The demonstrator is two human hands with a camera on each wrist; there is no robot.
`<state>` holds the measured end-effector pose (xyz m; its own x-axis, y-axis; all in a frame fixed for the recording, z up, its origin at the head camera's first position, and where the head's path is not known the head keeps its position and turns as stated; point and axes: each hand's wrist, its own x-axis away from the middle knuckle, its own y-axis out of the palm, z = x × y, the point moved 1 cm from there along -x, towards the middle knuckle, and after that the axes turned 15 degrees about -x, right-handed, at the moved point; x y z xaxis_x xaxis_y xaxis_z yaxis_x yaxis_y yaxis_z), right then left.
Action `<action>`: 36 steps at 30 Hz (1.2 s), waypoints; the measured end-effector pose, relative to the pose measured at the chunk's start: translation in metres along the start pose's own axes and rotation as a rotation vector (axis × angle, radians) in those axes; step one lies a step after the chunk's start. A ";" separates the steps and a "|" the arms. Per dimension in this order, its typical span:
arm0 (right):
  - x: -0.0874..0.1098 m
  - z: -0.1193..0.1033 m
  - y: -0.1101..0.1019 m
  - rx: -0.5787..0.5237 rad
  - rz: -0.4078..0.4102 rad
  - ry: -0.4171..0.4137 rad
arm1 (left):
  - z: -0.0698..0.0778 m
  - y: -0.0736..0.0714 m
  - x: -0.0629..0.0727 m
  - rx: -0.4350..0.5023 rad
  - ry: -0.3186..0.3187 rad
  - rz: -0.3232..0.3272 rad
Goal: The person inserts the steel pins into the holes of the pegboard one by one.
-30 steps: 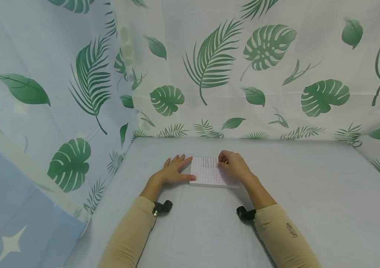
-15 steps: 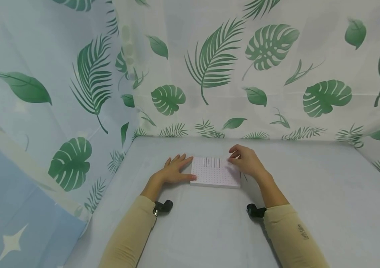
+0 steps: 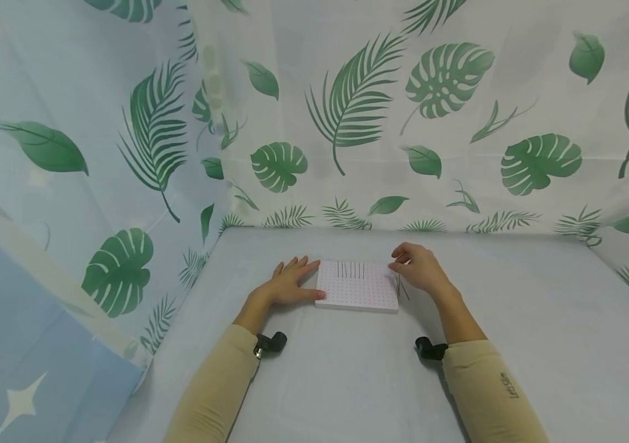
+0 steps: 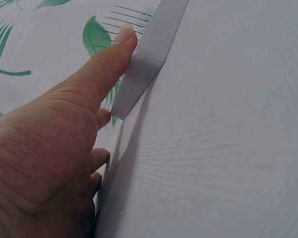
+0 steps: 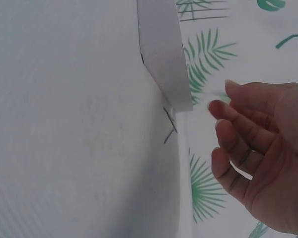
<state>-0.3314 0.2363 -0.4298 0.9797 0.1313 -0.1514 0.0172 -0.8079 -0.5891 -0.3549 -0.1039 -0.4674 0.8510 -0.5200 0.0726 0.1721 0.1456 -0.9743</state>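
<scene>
A white board [image 3: 356, 292] with a grid of small holes lies flat on the table. Several thin dark sticks [image 3: 355, 270] stand in a row at its back edge. My left hand [image 3: 287, 283] rests at the board's left side with fingers spread, its thumb [image 4: 107, 62] at the front left corner. Beside the board's back right corner hovers my right hand [image 3: 416, 267], fingers loosely bent. In the right wrist view nothing shows between that thumb and forefinger. Loose dark sticks [image 5: 170, 120] lie on the table just right of the board, below the right hand.
A pale cloth covers the table [image 3: 342, 369]. Behind it hangs a white curtain [image 3: 359, 184] printed with green leaves, and another curtain [image 3: 60, 215] closes off the left side. Each wrist carries a small black camera [image 3: 431, 349].
My right hand has moved right, off the row of standing sticks to the board's right edge. One more stick now shows in the row, and the loose sticks have come into view. The left hand stays put.
</scene>
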 end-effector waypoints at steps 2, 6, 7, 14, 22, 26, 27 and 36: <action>0.001 0.003 -0.002 0.014 -0.015 0.012 | 0.000 0.000 0.000 -0.002 0.000 0.000; 0.003 0.007 -0.007 0.044 -0.073 0.070 | 0.001 0.000 0.000 -0.005 -0.001 0.002; 0.003 0.008 -0.008 0.048 -0.091 0.087 | 0.001 0.000 0.000 -0.004 -0.001 0.003; 0.005 0.010 -0.009 0.091 -0.154 0.161 | 0.001 0.001 0.000 -0.005 0.001 0.004; 0.009 0.006 -0.010 0.218 -0.177 0.210 | 0.000 0.002 -0.001 -0.013 -0.008 0.006; 0.010 0.002 -0.009 0.264 -0.185 0.218 | 0.001 0.001 0.000 -0.010 -0.005 0.004; 0.010 0.001 -0.009 0.275 -0.188 0.220 | 0.001 0.001 0.000 -0.011 -0.005 0.004; 0.010 0.002 -0.004 0.354 -0.212 0.227 | 0.000 0.002 0.001 -0.006 0.000 0.001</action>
<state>-0.3223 0.2415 -0.4306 0.9816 0.1115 0.1553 0.1909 -0.5258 -0.8289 -0.3541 -0.1046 -0.4690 0.8510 -0.5203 0.0716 0.1681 0.1408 -0.9757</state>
